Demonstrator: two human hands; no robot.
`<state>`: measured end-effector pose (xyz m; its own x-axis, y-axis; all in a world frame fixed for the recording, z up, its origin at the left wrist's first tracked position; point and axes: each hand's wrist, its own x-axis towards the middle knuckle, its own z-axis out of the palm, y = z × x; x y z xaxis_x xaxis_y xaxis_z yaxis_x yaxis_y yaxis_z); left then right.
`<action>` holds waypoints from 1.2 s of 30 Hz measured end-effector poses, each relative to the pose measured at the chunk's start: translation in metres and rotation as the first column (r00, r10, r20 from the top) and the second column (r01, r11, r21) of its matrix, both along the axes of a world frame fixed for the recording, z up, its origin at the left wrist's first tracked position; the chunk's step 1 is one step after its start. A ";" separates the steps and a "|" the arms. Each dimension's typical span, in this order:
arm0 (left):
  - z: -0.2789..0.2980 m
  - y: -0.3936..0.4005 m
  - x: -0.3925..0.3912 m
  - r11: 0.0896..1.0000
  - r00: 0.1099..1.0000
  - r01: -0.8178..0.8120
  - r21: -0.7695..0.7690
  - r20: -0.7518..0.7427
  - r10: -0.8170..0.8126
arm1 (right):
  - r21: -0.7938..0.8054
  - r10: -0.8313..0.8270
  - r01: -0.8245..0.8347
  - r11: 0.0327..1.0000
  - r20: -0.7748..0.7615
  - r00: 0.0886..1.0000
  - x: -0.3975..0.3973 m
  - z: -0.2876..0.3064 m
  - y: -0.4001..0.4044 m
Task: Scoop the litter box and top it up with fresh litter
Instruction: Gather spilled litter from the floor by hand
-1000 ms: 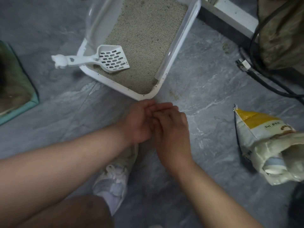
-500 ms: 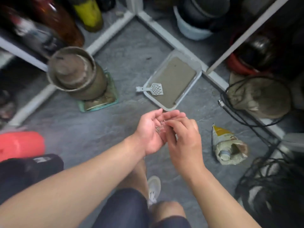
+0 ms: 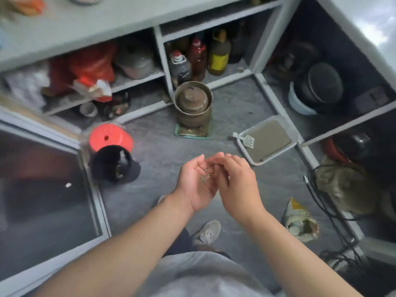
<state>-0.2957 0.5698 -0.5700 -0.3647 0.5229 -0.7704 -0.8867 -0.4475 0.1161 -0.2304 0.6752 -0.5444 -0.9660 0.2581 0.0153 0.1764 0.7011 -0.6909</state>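
Litter box [image 3: 270,140]: on the grey floor [image 3: 162,151] against the shelf frame, level litter inside.
Scoop [image 3: 246,140]: white, lying across the box's left rim, slotted head over the litter.
Left hand [image 3: 196,185]: palm up, cupped, grip apart, a few litter granules [image 3: 203,178] resting in it.
Right hand [image 3: 237,185]: fingertips bunched together over the left palm, touching it.
Litter bag [image 3: 300,221]: opened, on the floor to the right, well apart from the box.

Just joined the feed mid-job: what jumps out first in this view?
Two bare hands meet at centre frame: the left hand is cupped palm up with a few litter grains, the right hand beside it. Beyond, to the right, the litter box sits on the floor, the scoop across its rim.
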 end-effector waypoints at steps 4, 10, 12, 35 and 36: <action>0.008 -0.073 -0.010 0.993 0.993 -0.115 -0.019 -0.013 0.115 | -0.010 0.153 -0.153 0.988 0.019 0.988 -0.024 0.015 -0.064; 0.012 -0.185 -0.038 0.959 0.960 -0.276 -0.059 -0.059 0.272 | -0.030 0.315 -0.314 0.949 0.036 0.948 -0.074 0.010 -0.167; 0.008 -0.219 -0.046 0.948 0.949 -0.312 -0.068 -0.068 0.308 | -0.037 0.359 -0.358 0.933 0.033 0.933 -0.090 0.010 -0.199; -0.022 -0.305 -0.150 0.611 0.615 -0.769 -0.189 0.042 0.787 | -0.171 0.690 -0.673 0.720 0.072 0.720 -0.252 -0.043 -0.306; -0.025 -0.308 -0.154 0.596 0.601 -0.775 -0.207 0.048 0.798 | -0.187 0.695 -0.672 0.716 0.096 0.713 -0.257 -0.048 -0.310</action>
